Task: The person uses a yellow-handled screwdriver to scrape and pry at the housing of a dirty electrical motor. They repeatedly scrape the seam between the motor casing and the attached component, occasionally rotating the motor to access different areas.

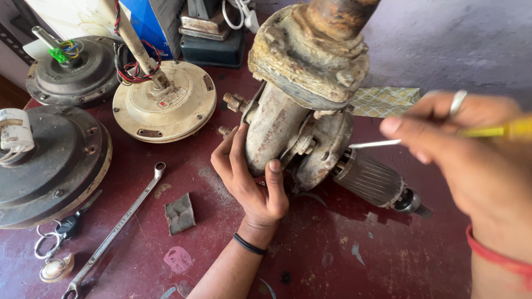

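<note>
A dirty, rusty pump body (302, 83) lies on a dark red table (332, 254), with a ribbed metal rotor (371, 180) sticking out of its lower right end. My left hand (252, 180) grips the pump's grey casing from below, thumb pressed on its front. My right hand (471, 155) is raised at the right and holds a yellow-handled screwdriver (493, 132). Its metal blade (374, 144) points left at the casing, just above the rotor. A silver ring sits on one finger and a red band on that wrist.
Three ceiling-fan motor housings stand at the left: a cream one (166, 102) with red wires, and two dark ones (72, 69) (50, 166). A long spanner (119, 227), a bunch of keys (55, 243) and a scrap of sandpaper (180, 213) lie on the table.
</note>
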